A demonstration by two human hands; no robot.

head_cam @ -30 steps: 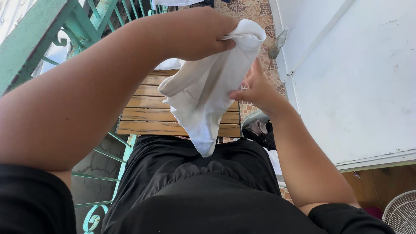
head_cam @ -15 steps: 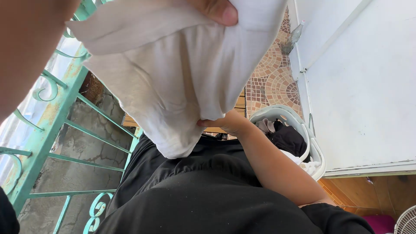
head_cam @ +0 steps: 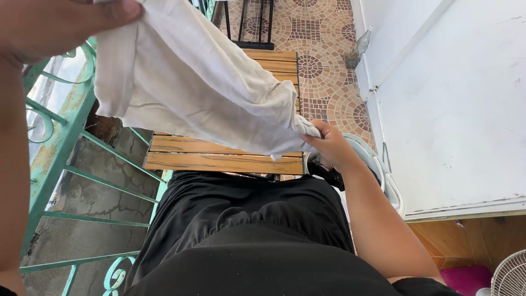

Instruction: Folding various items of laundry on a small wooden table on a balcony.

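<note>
A white cloth garment [head_cam: 186, 87] is stretched between both of my hands. My left hand [head_cam: 60, 24] grips its upper end at the top left of the view, close to the camera. My right hand [head_cam: 329, 145] pinches the lower end near the middle right, just over the rim of a pale laundry basket [head_cam: 392, 183]. The cloth slopes down from left to right above a wooden slatted bench [head_cam: 219, 156]. My black clothing fills the bottom of the view.
A green metal railing [head_cam: 66, 148] runs down the left side. A white wall panel [head_cam: 460, 98] stands on the right, with patterned floor tiles [head_cam: 323, 71] between. A fan [head_cam: 509, 274] shows at the bottom right corner. A bottle [head_cam: 361, 46] stands by the wall.
The cloth was bunched and hanging from my left hand; now it is pulled out long. My left hand rose to the upper left and my right hand took the lower end.
</note>
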